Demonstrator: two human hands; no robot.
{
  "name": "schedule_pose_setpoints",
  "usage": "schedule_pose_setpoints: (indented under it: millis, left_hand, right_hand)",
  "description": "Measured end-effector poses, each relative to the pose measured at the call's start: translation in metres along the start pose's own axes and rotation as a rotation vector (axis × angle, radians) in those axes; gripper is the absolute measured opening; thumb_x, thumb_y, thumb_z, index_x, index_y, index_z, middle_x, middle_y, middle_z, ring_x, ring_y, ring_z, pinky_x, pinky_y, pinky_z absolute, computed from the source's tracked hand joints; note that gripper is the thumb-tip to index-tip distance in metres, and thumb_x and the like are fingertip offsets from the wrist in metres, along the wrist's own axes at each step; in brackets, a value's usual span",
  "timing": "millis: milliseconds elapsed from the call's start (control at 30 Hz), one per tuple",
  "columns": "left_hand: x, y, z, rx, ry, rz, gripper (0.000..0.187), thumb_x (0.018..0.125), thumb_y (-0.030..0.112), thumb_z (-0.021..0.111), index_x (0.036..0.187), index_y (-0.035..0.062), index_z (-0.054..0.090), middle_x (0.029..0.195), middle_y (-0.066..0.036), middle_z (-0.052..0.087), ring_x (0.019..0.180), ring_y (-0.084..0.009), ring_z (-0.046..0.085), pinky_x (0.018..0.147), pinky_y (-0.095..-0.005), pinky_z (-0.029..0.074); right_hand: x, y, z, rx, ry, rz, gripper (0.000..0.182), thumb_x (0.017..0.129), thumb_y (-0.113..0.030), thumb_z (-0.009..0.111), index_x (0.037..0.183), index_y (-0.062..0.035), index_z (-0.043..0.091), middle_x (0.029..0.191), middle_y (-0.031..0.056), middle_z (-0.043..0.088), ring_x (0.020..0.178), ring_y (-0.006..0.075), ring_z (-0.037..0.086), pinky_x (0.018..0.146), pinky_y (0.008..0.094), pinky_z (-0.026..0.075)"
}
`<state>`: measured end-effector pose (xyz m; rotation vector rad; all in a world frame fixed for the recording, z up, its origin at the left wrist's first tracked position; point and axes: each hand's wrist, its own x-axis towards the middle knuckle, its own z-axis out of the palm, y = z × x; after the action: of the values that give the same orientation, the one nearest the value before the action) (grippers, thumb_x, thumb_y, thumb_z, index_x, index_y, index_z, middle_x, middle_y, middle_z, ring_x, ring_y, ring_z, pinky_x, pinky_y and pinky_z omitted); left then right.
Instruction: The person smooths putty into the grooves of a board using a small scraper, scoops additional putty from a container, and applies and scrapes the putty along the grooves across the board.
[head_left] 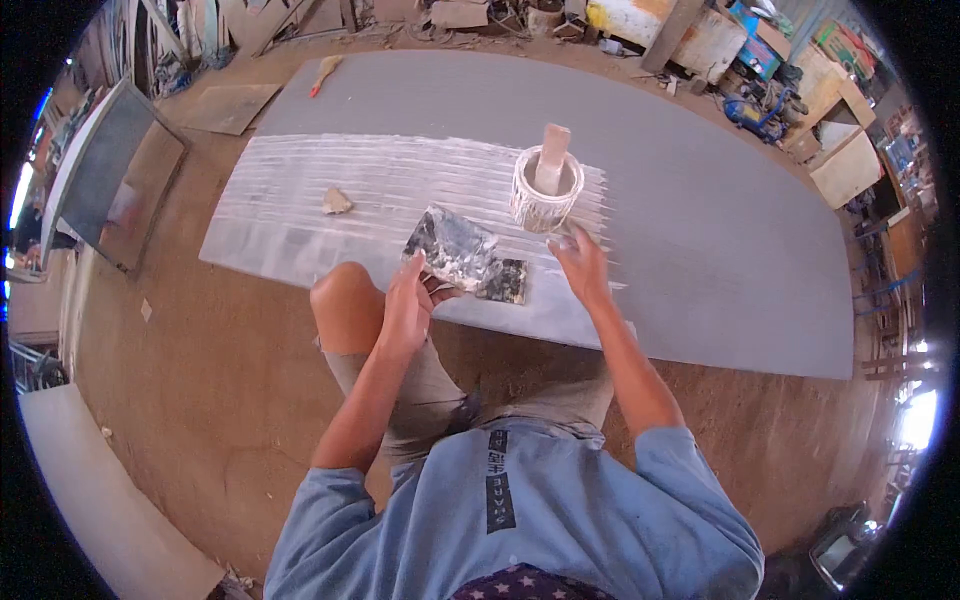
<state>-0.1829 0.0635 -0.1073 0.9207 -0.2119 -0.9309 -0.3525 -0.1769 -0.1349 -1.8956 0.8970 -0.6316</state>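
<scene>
My left hand [408, 302] is closed on a dark plate [450, 243] smeared with white paste, held tilted above the near edge of the grey board [720, 230]. Beside the plate, at its right, a small dark speckled piece [505, 282] shows. My right hand [580, 262] is just below a paste-coated bucket [541, 205], fingers bent; whether it holds anything small is unclear. A flat wooden stick [552, 158] stands in the bucket. White ridged paste stripes [400, 170] cover the board's left part.
A beige lump [337, 201] lies on the stripes. A brush with a red tip [325, 75] rests at the board's far left corner. At the left stands a framed panel [115, 175]. Scrap wood and a blue machine [755, 118] are beyond the board.
</scene>
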Motion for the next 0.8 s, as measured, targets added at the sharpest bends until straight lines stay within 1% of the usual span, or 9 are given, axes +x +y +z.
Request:
schedule_pose_setpoints:
  millis: [167,267,400,433,467,533,633,767,800]
  left_hand:
    - [-0.003,-0.004,0.004,0.019,0.110,0.024,0.033,0.104,0.033,0.047,0.114,0.0028,0.057,0.103,-0.010,0.067,0.094,-0.0210,0.066,0.079,-0.0377,0.056]
    - [-0.004,-0.003,-0.001,0.030,0.079,0.042,0.026,0.103,0.028,0.051,0.107,0.0032,0.059,0.100,-0.009,0.068,0.091,-0.0203,0.067,0.077,-0.0358,0.057]
    - [-0.002,-0.010,-0.023,-0.021,0.036,0.030,0.021,0.101,0.021,0.055,0.108,0.0018,0.059,0.104,-0.012,0.068,0.095,-0.0214,0.068,0.083,-0.0385,0.059]
    - [-0.004,-0.008,-0.019,-0.057,0.038,0.021,0.020,0.101,0.020,0.056,0.107,0.0015,0.059,0.104,-0.012,0.068,0.095,-0.0219,0.068,0.084,-0.0390,0.059]
    - [-0.005,-0.007,-0.016,-0.092,0.038,0.010,0.019,0.100,0.019,0.057,0.106,0.0012,0.059,0.103,-0.013,0.068,0.095,-0.0224,0.068,0.085,-0.0394,0.059]
    - [-0.007,-0.005,-0.012,-0.123,0.055,0.008,0.016,0.100,0.018,0.057,0.104,0.0019,0.058,0.103,-0.013,0.067,0.095,-0.0235,0.068,0.087,-0.0405,0.059]
    - [-0.004,-0.008,-0.011,-0.127,0.035,0.016,0.021,0.099,0.019,0.057,0.111,0.0016,0.054,0.102,-0.011,0.067,0.092,-0.0195,0.067,0.081,-0.0362,0.060]
    - [-0.008,-0.018,-0.012,-0.200,0.062,-0.021,0.021,0.100,0.017,0.056,0.112,-0.0003,0.057,0.107,-0.013,0.068,0.098,-0.0241,0.068,0.088,-0.0389,0.060]
    - [-0.009,-0.018,-0.008,-0.223,0.046,-0.043,0.023,0.100,0.017,0.055,0.114,-0.0011,0.056,0.109,-0.014,0.068,0.099,-0.0244,0.068,0.087,-0.0382,0.060]
  right_hand:
    - [-0.061,-0.020,0.036,-0.732,-0.070,-0.415,0.075,0.078,-0.040,0.078,0.137,-0.0032,0.050,0.147,0.0223,0.043,0.139,0.0368,0.038,0.115,0.0499,0.029]
    - [-0.061,-0.016,0.048,-0.711,-0.166,-0.262,0.080,0.073,-0.039,0.082,0.137,-0.0038,0.048,0.154,0.0189,0.032,0.145,0.0363,0.027,0.119,0.0521,0.020]
    - [-0.053,-0.003,0.047,-0.504,-0.060,-0.234,0.072,0.073,-0.032,0.083,0.129,-0.0018,0.051,0.137,0.0220,0.049,0.132,0.0379,0.042,0.112,0.0501,0.028]
    - [-0.052,-0.005,0.047,-0.531,0.017,-0.291,0.055,0.077,-0.025,0.080,0.119,0.0001,0.054,0.111,0.0196,0.063,0.109,0.0338,0.059,0.097,0.0459,0.042]
    - [-0.052,-0.007,0.047,-0.532,0.005,-0.304,0.055,0.077,-0.025,0.080,0.119,0.0001,0.054,0.111,0.0196,0.063,0.109,0.0338,0.059,0.097,0.0459,0.042]
    - [-0.058,-0.033,0.039,-0.128,-0.051,-0.011,0.037,0.082,-0.016,0.074,0.110,0.0011,0.057,0.090,0.0159,0.066,0.089,0.0279,0.065,0.081,0.0377,0.049]
    - [-0.053,-0.017,0.041,0.126,0.043,0.059,0.029,0.085,-0.011,0.069,0.109,0.0015,0.059,0.083,0.0143,0.067,0.079,0.0233,0.066,0.071,0.0309,0.050]
    - [-0.055,-0.019,0.038,-0.093,0.006,0.040,0.036,0.087,-0.014,0.070,0.117,0.0022,0.058,0.090,0.0122,0.070,0.085,0.0202,0.065,0.078,0.0320,0.050]
    - [-0.059,-0.033,0.037,-0.262,0.096,-0.227,0.038,0.088,-0.018,0.069,0.118,0.0027,0.059,0.101,0.0169,0.068,0.098,0.0292,0.064,0.087,0.0362,0.048]
